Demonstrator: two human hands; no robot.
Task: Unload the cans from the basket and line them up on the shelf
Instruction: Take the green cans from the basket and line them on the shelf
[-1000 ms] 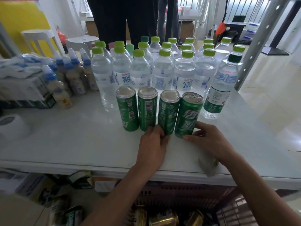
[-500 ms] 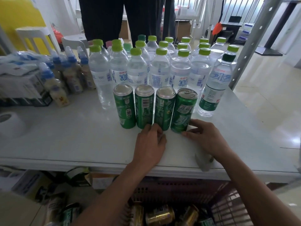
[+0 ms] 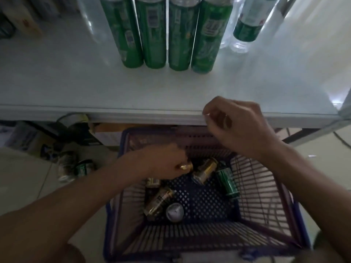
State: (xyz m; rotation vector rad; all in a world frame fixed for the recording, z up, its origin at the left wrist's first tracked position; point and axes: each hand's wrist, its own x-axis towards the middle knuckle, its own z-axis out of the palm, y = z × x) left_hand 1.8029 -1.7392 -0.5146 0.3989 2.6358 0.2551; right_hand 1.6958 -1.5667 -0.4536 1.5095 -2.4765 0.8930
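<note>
My left hand (image 3: 163, 162) is down inside the basket (image 3: 266, 188), fingers curled round the end of a gold can (image 3: 187, 166) that pokes out past my fingertips; I judge this is the start of the next pick. My right hand (image 3: 239, 126) hovers above the basket's far rim, fingers loosely curled and holding nothing, free to take a second can. Beyond its knuckles runs the shelf (image 3: 76, 88), where four green cans (image 3: 163, 33) stand touching in a row, so the next one belongs beside them. Under my left wrist lie more gold cans (image 3: 158, 202); a green can (image 3: 228, 183) rests just right of my fingertips. The shelf lip overhangs the basket's far wall, so I would lift toward me first.
</note>
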